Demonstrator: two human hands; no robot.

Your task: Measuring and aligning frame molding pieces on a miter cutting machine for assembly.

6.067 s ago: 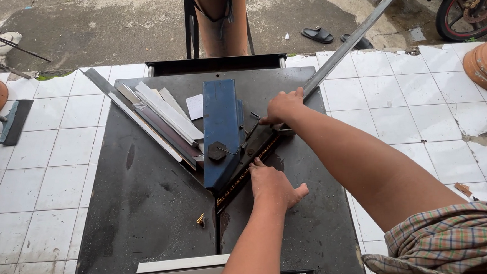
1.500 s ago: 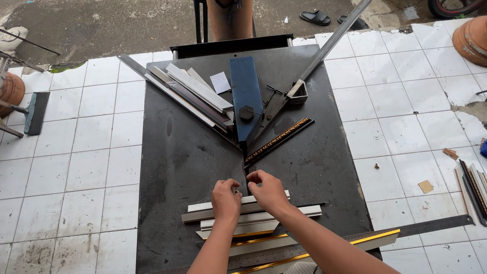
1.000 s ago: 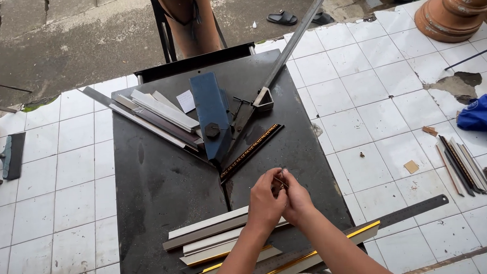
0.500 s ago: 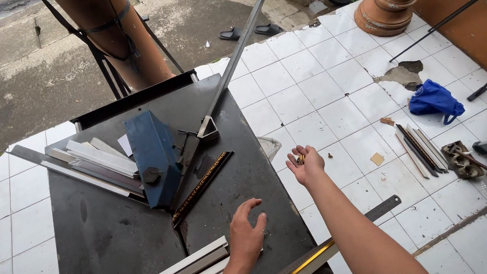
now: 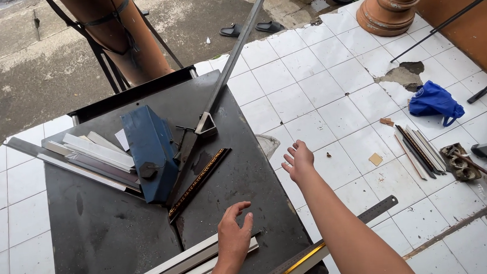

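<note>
so half a second on we've got our right hand swung out past the black table's right edge, fingers loosely spread and empty, while our left hand hovers open just above the pale moulding strips at its near edge

Right hand now out past table edge, open, small piece gone; left hand hovering above mouldings
</note>
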